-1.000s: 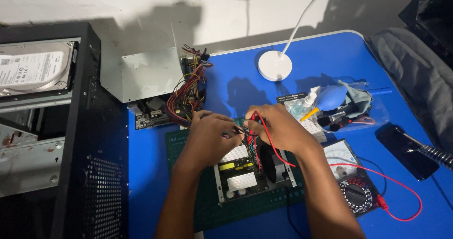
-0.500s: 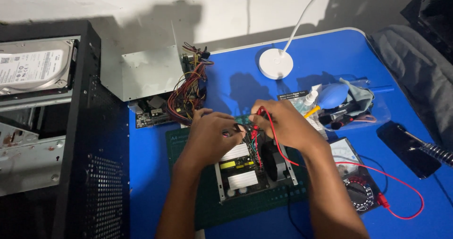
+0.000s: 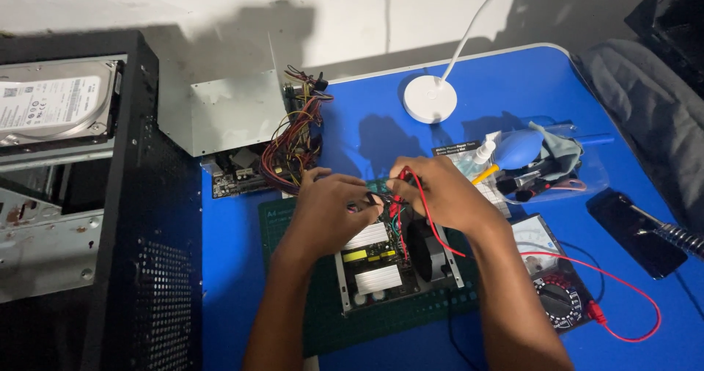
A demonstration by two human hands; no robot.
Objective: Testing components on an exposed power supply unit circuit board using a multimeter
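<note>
An opened power supply board [image 3: 381, 265] with yellow and white parts lies on a green cutting mat [image 3: 323, 320]. My right hand [image 3: 440, 191] pinches a red probe at the board's far edge; its red lead [image 3: 623, 298] runs to a multimeter [image 3: 554, 283] at the right. My left hand [image 3: 326, 210] is closed over the board's far left corner, and I cannot see what its fingers pinch.
A black computer case [image 3: 110, 268] with a hard drive [image 3: 55, 103] stands at the left. A bundle of wires [image 3: 293, 140], a grey metal cover [image 3: 224, 111], a white lamp base [image 3: 429, 98], a tool kit with a blue blower [image 3: 524, 151] and a black phone [image 3: 634, 232] lie on the blue table.
Both hands have stayed on the far edge of the board, shifting only slightly. The view has drifted a little.
</note>
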